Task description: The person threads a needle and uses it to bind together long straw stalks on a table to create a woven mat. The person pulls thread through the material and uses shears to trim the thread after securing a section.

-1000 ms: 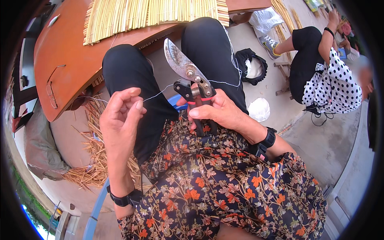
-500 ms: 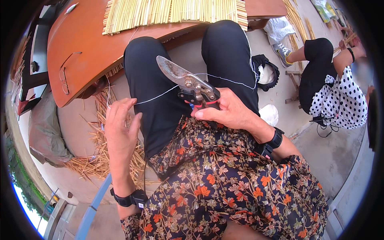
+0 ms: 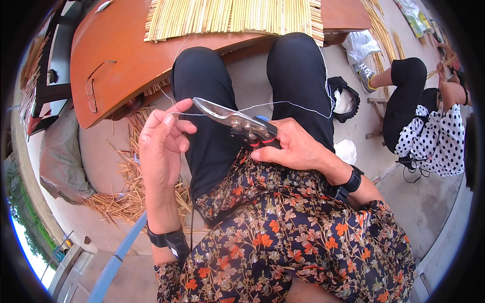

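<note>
My right hand (image 3: 295, 145) is wrapped round the handles of a pair of pruning shears (image 3: 227, 117), held over my lap with the metal blade towards the left. Its tip comes close to the fingers of my left hand (image 3: 164, 135), which are pinched on a thin white string (image 3: 290, 103). From those fingers the string runs behind the blade and across my right thigh, then up past that knee towards a mat of straw-coloured stalks (image 3: 232, 19). Another stretch of string rises from near my left hand towards the table (image 3: 126, 76).
Folded-out eyeglasses (image 3: 91, 95) lie on the table's left part. Loose stalks (image 3: 129, 197) litter the floor at the left, beside a grey-green sack (image 3: 63, 161). A black-rimmed bag (image 3: 344, 100) stands right of my knee. Another person (image 3: 429, 131) sits at the far right.
My left hand has drawn nearer to the shears, and its fingers have closed on the string near the blade tip. The shears have turned slightly flatter, and the whole view has shifted a little.
</note>
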A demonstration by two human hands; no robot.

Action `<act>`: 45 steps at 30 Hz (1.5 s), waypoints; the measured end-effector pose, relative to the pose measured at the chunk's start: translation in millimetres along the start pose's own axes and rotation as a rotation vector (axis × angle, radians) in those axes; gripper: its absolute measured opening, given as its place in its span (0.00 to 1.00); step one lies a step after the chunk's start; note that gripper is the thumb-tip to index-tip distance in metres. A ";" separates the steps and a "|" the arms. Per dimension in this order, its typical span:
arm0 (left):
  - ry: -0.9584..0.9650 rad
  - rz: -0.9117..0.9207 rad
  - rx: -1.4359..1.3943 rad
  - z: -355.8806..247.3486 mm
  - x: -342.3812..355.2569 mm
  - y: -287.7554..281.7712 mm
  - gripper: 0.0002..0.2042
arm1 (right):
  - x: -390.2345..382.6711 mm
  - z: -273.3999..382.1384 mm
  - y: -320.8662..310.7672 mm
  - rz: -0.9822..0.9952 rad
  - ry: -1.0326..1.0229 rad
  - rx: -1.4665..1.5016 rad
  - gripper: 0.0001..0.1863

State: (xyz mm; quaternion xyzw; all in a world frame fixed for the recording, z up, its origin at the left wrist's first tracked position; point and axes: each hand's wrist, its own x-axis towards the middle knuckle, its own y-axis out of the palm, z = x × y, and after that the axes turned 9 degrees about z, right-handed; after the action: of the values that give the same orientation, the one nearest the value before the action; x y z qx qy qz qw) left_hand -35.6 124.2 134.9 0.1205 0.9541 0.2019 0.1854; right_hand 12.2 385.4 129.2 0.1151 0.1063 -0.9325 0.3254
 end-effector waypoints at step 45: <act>0.226 0.194 0.375 6.2 14.9 29.0 0.03 | 2.0 5.3 3.0 -0.063 -0.016 -0.112 0.13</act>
State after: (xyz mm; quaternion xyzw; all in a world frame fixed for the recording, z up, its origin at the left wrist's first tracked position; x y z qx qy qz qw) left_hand -42.1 156.7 137.6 0.2204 0.9736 0.0503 0.0314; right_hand 11.8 380.6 133.3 0.0858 0.1593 -0.9358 0.3025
